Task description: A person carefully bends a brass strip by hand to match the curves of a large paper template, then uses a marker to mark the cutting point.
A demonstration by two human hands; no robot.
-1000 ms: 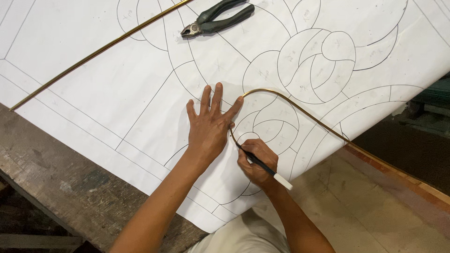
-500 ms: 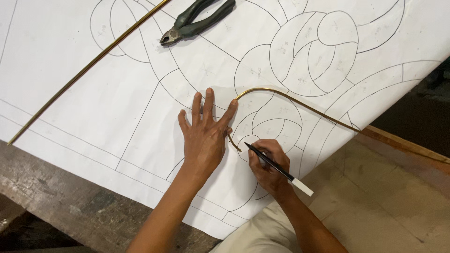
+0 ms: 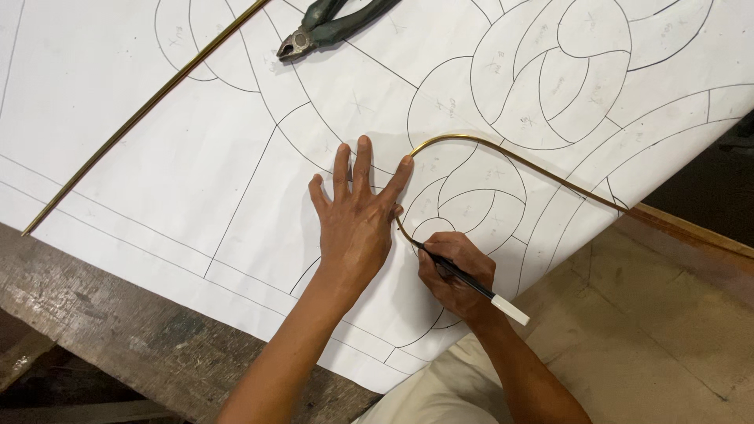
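Matt white paper (image 3: 236, 180) covers a rough, worn wooden counter (image 3: 118, 330); the bent strip (image 3: 503, 149) is shiny brass-coloured metal, and the pliers (image 3: 330, 27) at 12 o'clock dull grey metal.

Single head-worn view only; nothing to compare for overlap. Looks steeply down from above the person's own forearms, facing forward across the white pattern sheet (image 3: 196, 196) on the worn wooden table (image 3: 118, 330). Close range: left hand (image 3: 357, 220) and right hand (image 3: 455, 275) sit at centre, forearms entering from the bottom edge. Frame slightly rotated, with the table edge running diagonally from left down toward bottom centre. Upper limit cuts through the pliers (image 3: 330, 27); floor (image 3: 652, 330) visible at lower right, beyond the sheet's corner.
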